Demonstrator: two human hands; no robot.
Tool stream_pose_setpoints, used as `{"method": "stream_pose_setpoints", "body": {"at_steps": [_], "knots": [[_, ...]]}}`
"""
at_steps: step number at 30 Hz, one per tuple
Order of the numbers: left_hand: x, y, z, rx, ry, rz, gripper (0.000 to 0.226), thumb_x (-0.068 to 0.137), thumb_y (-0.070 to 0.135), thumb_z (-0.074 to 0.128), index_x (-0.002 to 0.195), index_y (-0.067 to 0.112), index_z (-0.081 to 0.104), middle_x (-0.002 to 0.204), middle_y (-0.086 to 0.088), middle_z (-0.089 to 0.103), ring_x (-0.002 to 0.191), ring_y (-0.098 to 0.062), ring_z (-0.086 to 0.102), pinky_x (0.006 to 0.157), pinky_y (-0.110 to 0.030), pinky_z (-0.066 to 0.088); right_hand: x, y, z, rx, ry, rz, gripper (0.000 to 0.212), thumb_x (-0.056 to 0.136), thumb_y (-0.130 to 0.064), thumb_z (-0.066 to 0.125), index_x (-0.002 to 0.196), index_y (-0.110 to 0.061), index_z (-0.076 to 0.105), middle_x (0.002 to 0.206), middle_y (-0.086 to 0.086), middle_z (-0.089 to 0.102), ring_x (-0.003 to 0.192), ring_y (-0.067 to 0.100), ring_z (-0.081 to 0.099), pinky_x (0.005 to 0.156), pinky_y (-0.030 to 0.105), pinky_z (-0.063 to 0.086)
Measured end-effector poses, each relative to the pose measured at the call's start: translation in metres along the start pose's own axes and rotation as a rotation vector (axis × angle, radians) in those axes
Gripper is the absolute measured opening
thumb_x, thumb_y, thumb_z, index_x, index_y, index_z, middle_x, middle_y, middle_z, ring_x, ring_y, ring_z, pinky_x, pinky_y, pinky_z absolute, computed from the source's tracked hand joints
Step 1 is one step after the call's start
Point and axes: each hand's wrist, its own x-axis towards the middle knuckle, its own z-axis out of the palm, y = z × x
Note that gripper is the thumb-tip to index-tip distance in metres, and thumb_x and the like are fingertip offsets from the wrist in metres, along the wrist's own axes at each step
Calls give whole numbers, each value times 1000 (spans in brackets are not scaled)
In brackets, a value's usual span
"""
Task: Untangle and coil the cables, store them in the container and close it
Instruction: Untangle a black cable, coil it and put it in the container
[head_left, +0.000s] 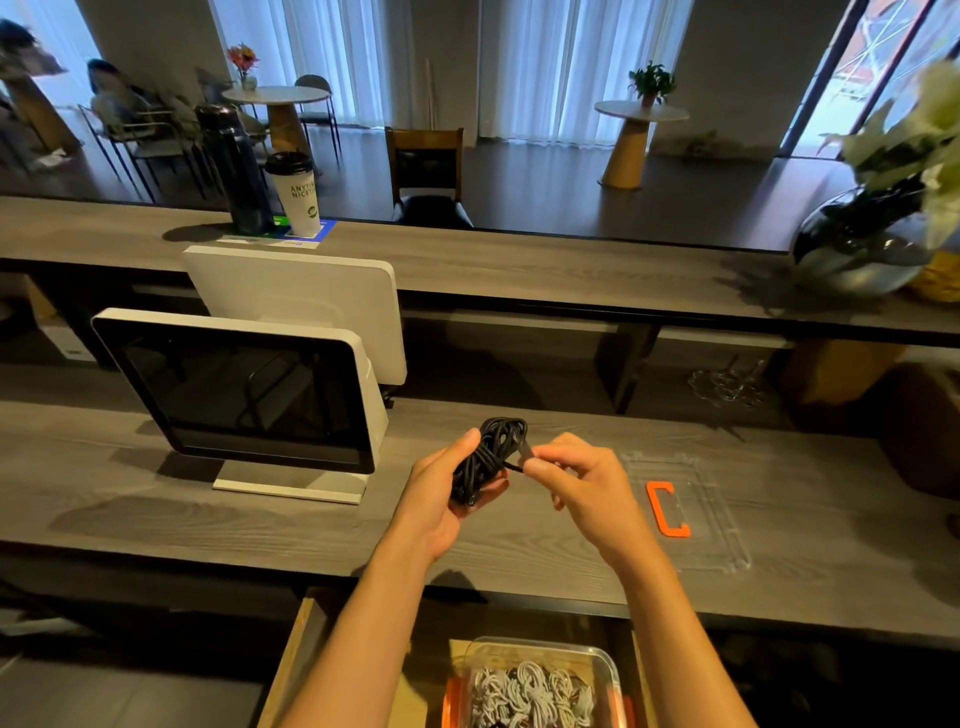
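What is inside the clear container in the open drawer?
The clear container holds coiled white cables, loosely piled. Its near part runs past the picture's lower edge, and whatever lies under the cables is covered.

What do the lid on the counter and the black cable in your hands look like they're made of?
The lid looks like clear hard plastic: the counter's grain shows through it, its edges catch glints, and it carries an opaque orange clip, probably plastic too. The black cable looks matte, possibly braided or rubber-jacketed; too blurred to say. The left hand holds the coil, and the right hand pinches its end.
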Motion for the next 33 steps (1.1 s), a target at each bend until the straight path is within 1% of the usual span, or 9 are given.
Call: {"method": "stream_pose_setpoints", "body": {"at_steps": [3,7,10,14,18,23,25,29,33], "knots": [[0,0,2,-60,-10,12,29,94,23,63,114,3,67,113,-21,70,104,-29,70,83,-40,59,2,1,3,15,74,62,23,89,-15,71,69,-23,79,77,1,65,61,11,54,48,24,43],[-1,2,1,-43,-35,27,25,95,23,61,111,4,67,109,-18,73,99,-27,73,83,-40,59,-1,-1,6,-31,39,166,23,91,-21,69,71,-15,78,57,2,63,52,15,52,47,23,43],[-1,3,-2,3,-51,39,30,94,23,62,115,1,66,110,-18,73,102,-28,72,84,-40,59,0,-3,6,-60,70,211,22,91,-23,70,73,-13,79,58,9,66,52,17,55,49,24,45],[-1,3,-3,64,-84,78,28,94,19,61,115,0,66,109,-18,73,107,-30,70,87,-41,59,1,-6,4,-100,67,261,21,88,-22,73,72,-10,79,52,5,61,48,13,49,47,21,41],[-2,6,-3,219,-135,175,32,89,21,63,111,-1,69,105,-20,74,102,-32,71,85,-40,60,0,-10,2,-233,36,274,21,87,-24,76,70,-11,78,50,-1,60,46,6,51,49,20,43],[-5,9,-5,254,-209,209,33,80,23,67,105,2,73,105,-21,73,100,-33,71,80,-39,62,1,-15,-2,-347,-39,256,21,89,-23,74,72,-10,77,52,-2,60,47,4,53,50,18,45],[-6,12,-5,247,-218,203,31,80,21,67,105,4,73,104,-19,74,99,-31,71,76,-37,62,0,-17,-3,-300,-43,225,22,89,-23,73,73,-9,77,53,0,63,49,5,56,52,18,47],[-7,18,-4,247,-231,254,27,78,18,68,102,6,75,102,-16,75,96,-27,72,75,-35,62,-3,-17,-1,-73,-11,149,24,94,-20,66,75,-10,75,60,3,66,56,11,60,56,22,50],[-9,14,-3,240,-228,302,27,78,15,67,102,7,75,102,-15,75,96,-26,72,75,-33,60,0,-16,-2,133,-66,242,26,95,-15,62,79,2,75,67,6,66,63,14,57,57,23,48]]}}
